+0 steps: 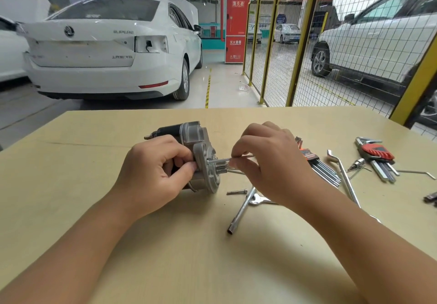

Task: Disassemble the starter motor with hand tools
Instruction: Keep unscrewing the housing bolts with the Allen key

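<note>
behind the beige worktop (71,209) is a garage with white cars and a wire fence. the left hand (153,173) grips the starter motor (196,154) to steady it on the worktop. the right hand (264,161) pinches a thin hex key (220,160), whose tip enters the motor's end face, probably to loosen a screw. a removed bolt (236,192) lies just below that grip, spare tools further right.

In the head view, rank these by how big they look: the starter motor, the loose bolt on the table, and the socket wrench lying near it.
1. starter motor
2. socket wrench
3. loose bolt
</note>
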`<state>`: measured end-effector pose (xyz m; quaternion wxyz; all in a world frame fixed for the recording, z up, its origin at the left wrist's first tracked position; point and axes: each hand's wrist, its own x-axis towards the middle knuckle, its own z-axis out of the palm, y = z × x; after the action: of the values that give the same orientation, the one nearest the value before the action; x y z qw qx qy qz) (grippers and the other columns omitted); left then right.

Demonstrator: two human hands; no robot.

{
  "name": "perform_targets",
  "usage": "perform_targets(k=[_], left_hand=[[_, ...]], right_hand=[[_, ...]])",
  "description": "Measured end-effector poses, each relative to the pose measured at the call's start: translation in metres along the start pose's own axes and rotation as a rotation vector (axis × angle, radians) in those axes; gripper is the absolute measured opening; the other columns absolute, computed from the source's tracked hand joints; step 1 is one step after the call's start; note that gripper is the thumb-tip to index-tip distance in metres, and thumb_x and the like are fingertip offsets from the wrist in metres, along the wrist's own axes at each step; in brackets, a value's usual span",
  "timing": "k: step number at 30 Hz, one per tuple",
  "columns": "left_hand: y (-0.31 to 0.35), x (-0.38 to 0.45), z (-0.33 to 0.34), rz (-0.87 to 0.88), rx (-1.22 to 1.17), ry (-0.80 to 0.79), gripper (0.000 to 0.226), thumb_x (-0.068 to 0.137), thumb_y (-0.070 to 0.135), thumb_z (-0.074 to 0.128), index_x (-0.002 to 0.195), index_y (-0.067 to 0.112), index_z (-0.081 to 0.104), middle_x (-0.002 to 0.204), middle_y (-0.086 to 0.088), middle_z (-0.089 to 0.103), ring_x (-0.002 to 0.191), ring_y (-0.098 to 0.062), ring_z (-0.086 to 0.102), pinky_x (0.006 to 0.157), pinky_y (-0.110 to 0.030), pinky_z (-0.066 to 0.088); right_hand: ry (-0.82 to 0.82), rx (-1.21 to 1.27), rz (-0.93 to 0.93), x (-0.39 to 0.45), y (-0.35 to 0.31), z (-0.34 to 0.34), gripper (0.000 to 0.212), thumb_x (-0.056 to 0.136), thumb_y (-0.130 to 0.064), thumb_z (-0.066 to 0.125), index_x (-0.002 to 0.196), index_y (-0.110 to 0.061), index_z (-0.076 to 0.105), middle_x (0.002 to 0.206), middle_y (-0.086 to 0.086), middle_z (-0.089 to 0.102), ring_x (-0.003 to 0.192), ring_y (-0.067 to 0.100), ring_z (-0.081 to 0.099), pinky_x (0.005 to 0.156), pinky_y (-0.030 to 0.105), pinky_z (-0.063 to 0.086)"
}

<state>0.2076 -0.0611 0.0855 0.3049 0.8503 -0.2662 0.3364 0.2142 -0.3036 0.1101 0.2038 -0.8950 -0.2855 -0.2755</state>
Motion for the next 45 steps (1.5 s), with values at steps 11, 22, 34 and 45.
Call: perform_targets(k=[11, 22, 34, 45], left_hand=[[-0.001, 0.0, 0.0, -0.001, -0.014, 0.002, 0.005, 0.08, 0.018, 0.077, 0.075, 0.017, 0.075, 0.071, 0.007, 0.061, 0.056, -0.017, 0.053, 0.052, -0.036, 0.046], [0.0, 0.0, 0.0, 0.005, -0.008, 0.006, 0.005, 0.08, 0.017, 0.076, 0.075, 0.015, 0.075, 0.071, 0.005, 0.061, 0.056, -0.018, 0.054, 0.051, -0.038, 0.046], [0.0, 0.0, 0.0, -0.002, -0.014, 0.016, 0.006, 0.08, 0.018, 0.077, 0.074, 0.017, 0.074, 0.071, 0.006, 0.061, 0.055, -0.018, 0.053, 0.052, -0.037, 0.046], [0.0, 0.001, 0.0, -0.011, -0.008, -0.015, 0.007, 0.083, 0.02, 0.074, 0.078, 0.016, 0.074, 0.073, 0.007, 0.058, 0.06, -0.014, 0.052, 0.054, -0.036, 0.045]], right_hand=[[-0.014, 0.149, -0.022, 0.002, 0.003, -0.002, 0.007, 0.084, -0.015, 0.082, 0.084, -0.01, 0.077, 0.084, 0.002, 0.062, 0.071, 0.021, 0.059, 0.067, 0.032, 0.048], [-0.051, 0.068, -0.065, 0.002, 0.006, -0.005, 0.008, 0.092, -0.021, 0.072, 0.09, -0.017, 0.078, 0.093, -0.002, 0.062, 0.08, 0.028, 0.063, 0.075, 0.045, 0.051], [0.043, 0.12, -0.078, 0.004, 0.016, -0.004, 0.005, 0.084, -0.015, 0.08, 0.085, -0.016, 0.075, 0.087, -0.004, 0.061, 0.076, 0.024, 0.063, 0.072, 0.046, 0.053], [0.029, 0.438, 0.127, -0.001, 0.01, 0.013, 0.011, 0.095, -0.013, 0.068, 0.096, -0.022, 0.062, 0.058, -0.009, 0.054, 0.056, 0.01, 0.048, 0.056, 0.018, 0.035]])
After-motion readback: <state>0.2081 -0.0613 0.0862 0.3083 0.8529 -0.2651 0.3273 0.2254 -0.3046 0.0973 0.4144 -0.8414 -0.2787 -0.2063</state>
